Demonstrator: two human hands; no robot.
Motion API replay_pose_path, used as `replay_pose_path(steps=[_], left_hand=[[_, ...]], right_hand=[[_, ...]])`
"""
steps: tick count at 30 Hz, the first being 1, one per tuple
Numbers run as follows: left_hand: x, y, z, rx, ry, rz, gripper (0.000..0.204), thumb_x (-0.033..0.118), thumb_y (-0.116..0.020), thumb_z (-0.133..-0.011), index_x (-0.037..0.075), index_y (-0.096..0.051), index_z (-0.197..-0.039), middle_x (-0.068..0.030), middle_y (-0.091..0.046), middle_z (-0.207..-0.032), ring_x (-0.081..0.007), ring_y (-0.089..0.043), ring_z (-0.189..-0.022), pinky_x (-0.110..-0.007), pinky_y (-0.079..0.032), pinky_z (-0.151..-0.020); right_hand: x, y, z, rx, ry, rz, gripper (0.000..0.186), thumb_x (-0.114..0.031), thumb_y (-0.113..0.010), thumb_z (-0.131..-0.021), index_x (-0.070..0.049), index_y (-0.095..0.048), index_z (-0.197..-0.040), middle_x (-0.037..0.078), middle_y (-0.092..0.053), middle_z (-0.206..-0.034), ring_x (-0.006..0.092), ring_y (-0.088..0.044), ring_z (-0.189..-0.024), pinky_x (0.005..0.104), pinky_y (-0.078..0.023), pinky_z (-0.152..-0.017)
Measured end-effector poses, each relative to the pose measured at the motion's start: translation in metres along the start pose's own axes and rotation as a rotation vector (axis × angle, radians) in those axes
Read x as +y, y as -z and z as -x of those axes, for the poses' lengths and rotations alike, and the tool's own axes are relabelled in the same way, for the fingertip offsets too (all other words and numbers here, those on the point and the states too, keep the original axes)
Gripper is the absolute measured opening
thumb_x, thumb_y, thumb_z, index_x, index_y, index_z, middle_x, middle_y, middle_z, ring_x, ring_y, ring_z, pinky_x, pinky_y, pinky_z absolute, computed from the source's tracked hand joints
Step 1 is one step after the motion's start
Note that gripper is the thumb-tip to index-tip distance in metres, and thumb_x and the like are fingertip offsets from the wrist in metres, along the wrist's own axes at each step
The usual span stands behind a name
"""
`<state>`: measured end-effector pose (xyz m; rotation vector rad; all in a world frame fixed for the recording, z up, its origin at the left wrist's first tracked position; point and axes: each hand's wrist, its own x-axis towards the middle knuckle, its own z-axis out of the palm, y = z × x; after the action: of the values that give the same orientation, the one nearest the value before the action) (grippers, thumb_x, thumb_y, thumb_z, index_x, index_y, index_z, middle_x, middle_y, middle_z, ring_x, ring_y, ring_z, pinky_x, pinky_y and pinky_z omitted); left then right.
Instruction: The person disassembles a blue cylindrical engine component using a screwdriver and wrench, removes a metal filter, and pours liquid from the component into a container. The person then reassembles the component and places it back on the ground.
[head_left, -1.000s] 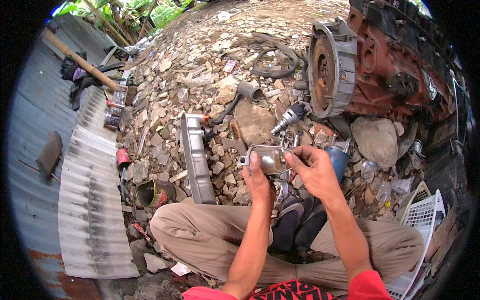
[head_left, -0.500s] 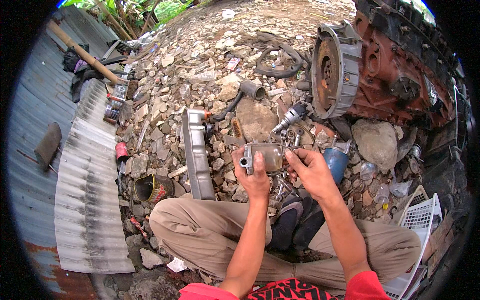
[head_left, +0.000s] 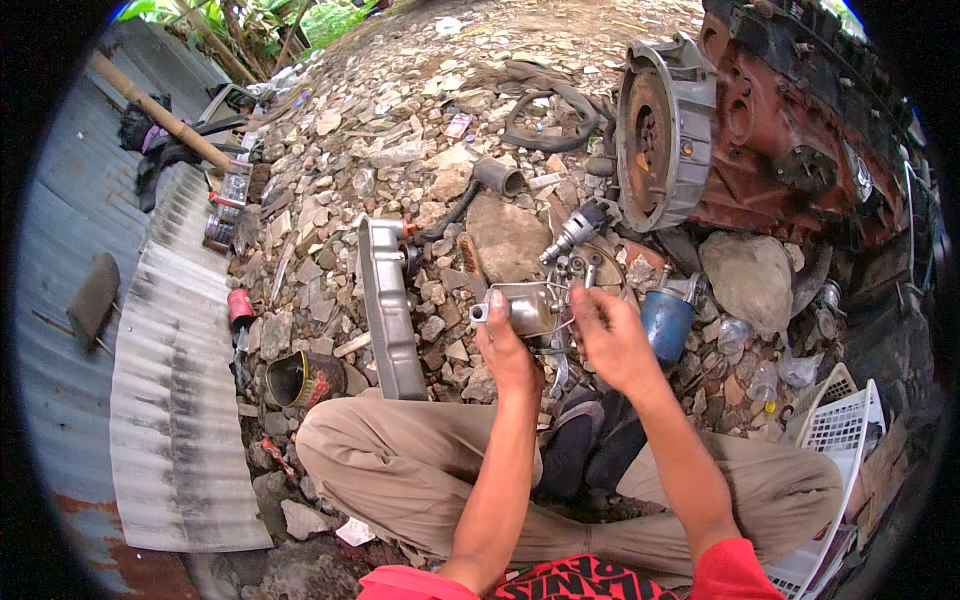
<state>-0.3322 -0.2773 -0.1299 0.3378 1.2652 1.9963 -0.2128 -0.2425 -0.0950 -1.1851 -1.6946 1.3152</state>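
My left hand [head_left: 511, 362] is closed round a small filter with a clear glass bowl [head_left: 532, 309] and a grey metal head. The filter lies sideways, its round port facing left and the thumb across its upper side. At the bowl's right end, the bent fingers of my right hand [head_left: 620, 345] pinch a thin wire bail [head_left: 570, 322] that loops round the filter. The fingertips partly hide where the wire meets the bowl. Just beyond the hands lie several metal sockets and fittings [head_left: 578, 265] and a silver cylindrical part with a dark end [head_left: 577, 231].
A long grey metal cover [head_left: 392, 310] lies left of my hands. Right of them are a blue canister [head_left: 667, 322] and a large stone [head_left: 745, 280]. An engine block [head_left: 780, 150] fills the far right, a white plastic basket [head_left: 845, 430] the near right. Corrugated sheets [head_left: 180, 390] line the left.
The filter has turned slightly in my left hand, so its port shows less. My right hand has shifted a little at the bowl's end, and the wire bail now stands out more from the bowl.
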Motion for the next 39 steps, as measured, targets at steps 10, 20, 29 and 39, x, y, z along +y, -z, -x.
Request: replay_pose_path(steps=[10,20,29,39], left_hand=[[-0.012,0.004,0.004,-0.009,-0.108,-0.201,0.046,0.043,-0.058,-0.093,-0.002,-0.058,-0.101,-0.0071,-0.06,-0.091,-0.0158,-0.052,-0.082,-0.031,-0.044,-0.075],[0.005,0.004,-0.008,0.018,0.257,0.251,0.051,0.051,-0.05,-0.092,0.006,-0.061,-0.113,-0.0082,-0.063,-0.106,-0.0216,-0.06,-0.093,-0.037,-0.047,-0.086],[0.008,0.017,-0.021,-0.032,0.473,0.389,0.042,0.052,-0.054,-0.087,0.012,-0.061,-0.1,-0.0109,-0.066,-0.089,-0.0276,-0.063,-0.09,-0.046,-0.053,-0.08],[0.02,0.009,-0.012,-0.078,0.555,0.404,0.04,0.051,-0.055,-0.087,0.013,-0.061,-0.098,-0.0108,-0.066,-0.087,-0.0276,-0.064,-0.084,-0.042,-0.053,-0.078]], right_hand=[[0.015,-0.017,0.002,0.073,0.023,-0.143,0.047,-0.039,-0.049,-0.101,0.006,-0.061,-0.097,0.011,-0.06,-0.077,0.0157,-0.052,-0.072,0.0341,-0.044,-0.069],[0.019,0.01,-0.009,-0.069,-0.116,-0.278,0.062,-0.056,-0.038,-0.101,-0.001,-0.065,-0.091,0.004,-0.06,-0.074,0.0126,-0.053,-0.072,0.0295,-0.043,-0.067],[0.003,0.033,-0.013,0.102,0.052,-0.123,0.04,-0.038,-0.053,-0.1,-0.002,-0.062,-0.084,-0.001,-0.055,-0.071,0.0061,-0.047,-0.066,0.0242,-0.038,-0.059],[-0.002,0.033,-0.01,0.142,0.125,-0.034,0.028,-0.026,-0.063,-0.095,0.0,-0.061,-0.084,-0.003,-0.053,-0.069,0.0051,-0.045,-0.066,0.0246,-0.037,-0.059]])
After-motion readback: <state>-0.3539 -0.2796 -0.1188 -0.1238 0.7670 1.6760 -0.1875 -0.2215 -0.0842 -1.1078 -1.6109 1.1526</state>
